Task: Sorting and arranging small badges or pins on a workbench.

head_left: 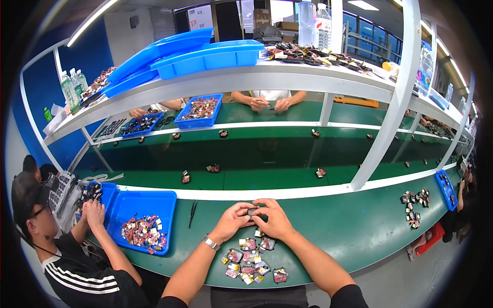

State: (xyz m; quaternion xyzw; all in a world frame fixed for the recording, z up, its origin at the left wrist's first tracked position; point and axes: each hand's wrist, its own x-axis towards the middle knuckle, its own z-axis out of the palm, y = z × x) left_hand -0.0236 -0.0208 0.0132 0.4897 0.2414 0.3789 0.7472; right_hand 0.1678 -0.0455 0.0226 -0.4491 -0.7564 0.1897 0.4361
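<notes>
Both hands pinch one small dark part over a green table.

Far left, a co-worker's hands [94,209] reach into a small blue bin; beside it a blue tray [138,204] holds reddish small parts, and black tweezers [192,212] lie on the table [359,226] just right of it. Left hand [232,219], watch on wrist, curls its fingers shut on the small dark part [253,211]; right hand [275,219] grips the same part from the other side. A pile of small parts [249,262] lies just below the hands. Another cluster of parts [415,204] sits far right.
</notes>
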